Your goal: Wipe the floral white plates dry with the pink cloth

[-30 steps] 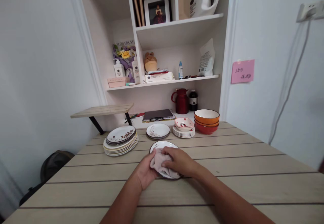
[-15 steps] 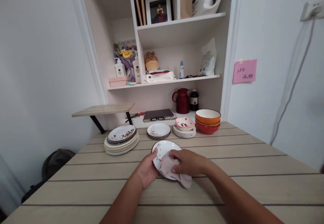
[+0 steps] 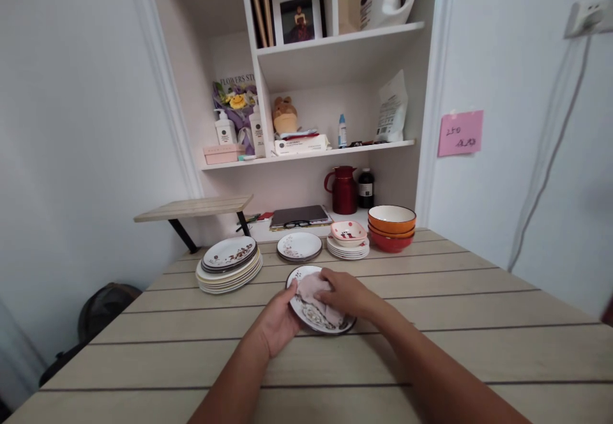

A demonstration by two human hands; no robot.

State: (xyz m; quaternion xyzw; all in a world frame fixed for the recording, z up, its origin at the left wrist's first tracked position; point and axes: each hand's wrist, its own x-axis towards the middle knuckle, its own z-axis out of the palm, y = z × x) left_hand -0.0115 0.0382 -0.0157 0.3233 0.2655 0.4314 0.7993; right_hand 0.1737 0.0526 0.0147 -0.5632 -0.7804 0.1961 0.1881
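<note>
White shelves (image 3: pixel 330 60) between pale walls (image 3: pixel 517 66)

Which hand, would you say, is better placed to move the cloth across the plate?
Probably the right hand: it holds the cloth on the plate, while the left hand grips the plate.

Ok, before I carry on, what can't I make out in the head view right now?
All in the head view:
- Left hand: most fingers are hidden behind the palm and plate.
- Plate's middle: covered by the cloth and right hand; its underside faces away.
- Left plate stack: lower plates' faces are covered by those above.
- Dark bottle: label print too small.
- Wall socket: cut off by the right edge.
</note>
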